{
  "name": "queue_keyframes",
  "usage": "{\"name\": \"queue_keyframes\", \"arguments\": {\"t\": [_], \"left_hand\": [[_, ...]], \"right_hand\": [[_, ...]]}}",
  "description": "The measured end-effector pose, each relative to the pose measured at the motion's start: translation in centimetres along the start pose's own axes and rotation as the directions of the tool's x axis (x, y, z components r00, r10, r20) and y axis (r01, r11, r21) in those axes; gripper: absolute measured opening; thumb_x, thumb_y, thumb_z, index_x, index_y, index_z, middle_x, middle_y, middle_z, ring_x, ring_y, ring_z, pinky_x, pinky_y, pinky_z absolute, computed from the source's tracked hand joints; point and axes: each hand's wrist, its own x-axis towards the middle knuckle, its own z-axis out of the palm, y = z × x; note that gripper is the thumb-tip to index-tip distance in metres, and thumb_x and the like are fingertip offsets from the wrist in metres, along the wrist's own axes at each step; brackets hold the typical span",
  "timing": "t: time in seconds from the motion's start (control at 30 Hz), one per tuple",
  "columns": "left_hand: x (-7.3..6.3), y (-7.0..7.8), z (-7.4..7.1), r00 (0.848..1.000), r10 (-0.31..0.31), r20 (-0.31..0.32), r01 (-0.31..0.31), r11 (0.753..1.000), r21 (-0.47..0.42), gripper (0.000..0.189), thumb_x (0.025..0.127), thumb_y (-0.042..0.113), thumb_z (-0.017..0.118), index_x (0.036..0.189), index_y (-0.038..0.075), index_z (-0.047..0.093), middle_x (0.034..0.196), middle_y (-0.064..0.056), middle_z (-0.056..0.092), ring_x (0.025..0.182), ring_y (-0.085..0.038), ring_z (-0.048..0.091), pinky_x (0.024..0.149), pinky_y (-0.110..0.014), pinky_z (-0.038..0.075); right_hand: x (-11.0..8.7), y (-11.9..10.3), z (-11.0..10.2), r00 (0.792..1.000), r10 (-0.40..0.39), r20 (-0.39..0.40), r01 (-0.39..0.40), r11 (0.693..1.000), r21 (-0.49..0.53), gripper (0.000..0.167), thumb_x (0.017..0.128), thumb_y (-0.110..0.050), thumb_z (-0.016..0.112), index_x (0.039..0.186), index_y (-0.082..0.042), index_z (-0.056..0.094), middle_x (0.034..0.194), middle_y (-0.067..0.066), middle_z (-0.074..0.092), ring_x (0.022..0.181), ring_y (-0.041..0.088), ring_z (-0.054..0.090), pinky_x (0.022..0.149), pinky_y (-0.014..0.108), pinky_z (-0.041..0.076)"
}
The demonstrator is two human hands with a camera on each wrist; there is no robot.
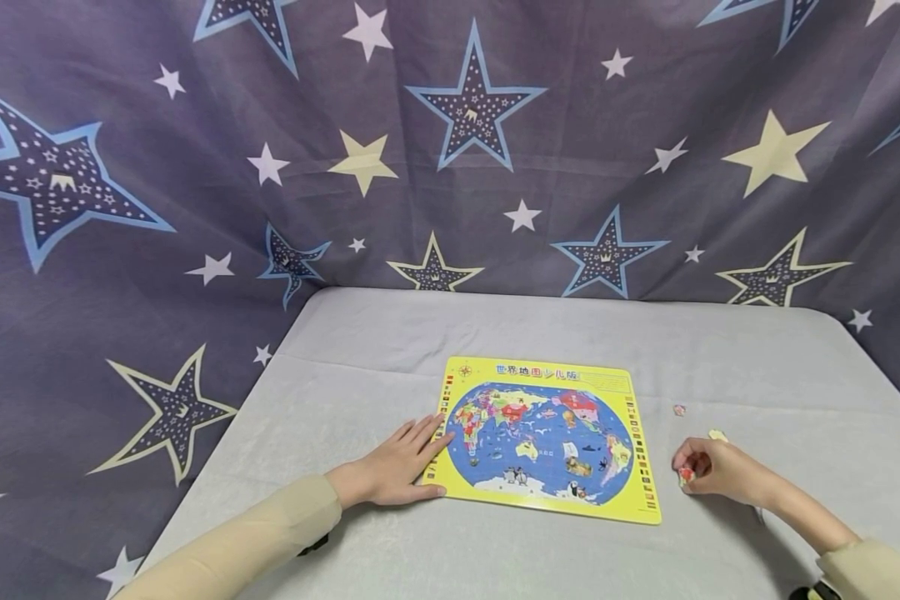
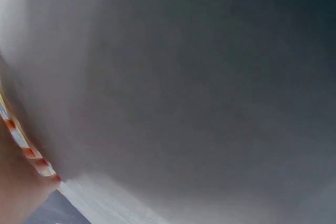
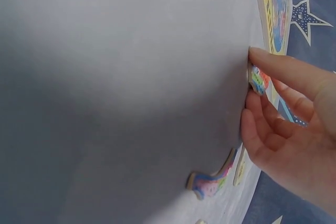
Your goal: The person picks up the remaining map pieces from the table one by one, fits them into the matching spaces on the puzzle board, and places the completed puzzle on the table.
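A yellow-bordered world map puzzle board lies flat on the grey cloth. My left hand rests at its left edge, fingers spread straight over the border. To the right of the board, my right hand pinches a small red and multicoloured puzzle piece between thumb and fingers, close over the cloth. The right wrist view shows the piece tipped on edge, partly hidden by the fingers. In the left wrist view, mostly cloth shows, with a bit of the left hand at the lower left.
A small puzzle piece lies right of the board's upper part. Just behind the right hand is a pale yellow piece. Below that hand in the right wrist view lies a curved colourful piece. A star-patterned curtain hangs behind the table.
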Motion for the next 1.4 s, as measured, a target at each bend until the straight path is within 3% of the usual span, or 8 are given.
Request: {"name": "queue_keyframes", "arguments": {"t": [0.47, 0.6, 0.87, 1.07, 1.4], "left_hand": [[0.1, 0.0, 0.2, 1.0, -0.005, 0.0, 0.005, 1.0, 0.002, 0.08, 0.083, 0.068, 0.022, 0.144, 0.016, 0.013, 0.149, -0.01, 0.001, 0.135, -0.023, 0.001, 0.108, -0.041, 0.009], [0.1, 0.0, 0.1, 1.0, -0.005, -0.004, 0.005, 1.0, -0.002, 0.08, 0.084, 0.067, 0.023, 0.143, 0.015, 0.013, 0.148, -0.01, 0.002, 0.135, -0.023, 0.001, 0.108, -0.041, 0.009], [0.0, 0.0, -0.2, 1.0, -0.008, 0.002, 0.008, 1.0, 0.001, 0.08, 0.084, 0.067, 0.023, 0.143, 0.015, 0.014, 0.148, -0.011, 0.002, 0.135, -0.023, 0.002, 0.108, -0.041, 0.009], [0.0, 0.0, -0.2, 1.0, -0.004, -0.001, 0.004, 1.0, 0.0, 0.08, 0.084, 0.067, 0.023, 0.143, 0.015, 0.014, 0.148, -0.011, 0.002, 0.135, -0.023, 0.002, 0.108, -0.041, 0.01], [0.1, -0.1, -0.2, 1.0, -0.011, 0.006, 0.011, 1.0, 0.006, 0.08, 0.083, 0.068, 0.022, 0.144, 0.016, 0.013, 0.148, -0.01, 0.001, 0.135, -0.023, 0.002, 0.108, -0.041, 0.009]], "right_hand": [[-0.1, -0.3, -0.6, 0.997, -0.005, 0.081, 0.0, 0.998, 0.066, 0.011, 0.078, 0.007, 0.057, 0.089, 0.007, 0.057, 0.081, 0.005, 0.058, 0.071, 0.004, 0.054, 0.059, 0.021, 0.049], [0.1, -0.5, -1.0, 0.996, -0.015, 0.09, 0.008, 0.997, 0.077, 0.011, 0.082, 0.003, 0.055, 0.092, 0.006, 0.059, 0.082, 0.006, 0.06, 0.072, 0.004, 0.055, 0.061, 0.021, 0.049], [1.0, -1.4, -1.0, 0.998, 0.011, 0.067, -0.016, 0.997, 0.073, 0.014, 0.082, 0.003, 0.054, 0.094, 0.007, 0.059, 0.085, 0.01, 0.061, 0.074, 0.005, 0.056, 0.064, 0.02, 0.05], [1.7, -1.9, -0.8, 0.999, -0.017, 0.04, 0.014, 0.997, 0.077, 0.015, 0.081, 0.004, 0.055, 0.094, 0.009, 0.059, 0.084, 0.011, 0.061, 0.074, 0.006, 0.057, 0.065, 0.021, 0.05], [3.3, -3.0, -0.1, 0.999, 0.034, 0.04, -0.038, 0.993, 0.113, 0.016, 0.082, 0.001, 0.056, 0.096, 0.008, 0.059, 0.088, 0.011, 0.061, 0.076, 0.009, 0.058, 0.067, 0.024, 0.051]]}}
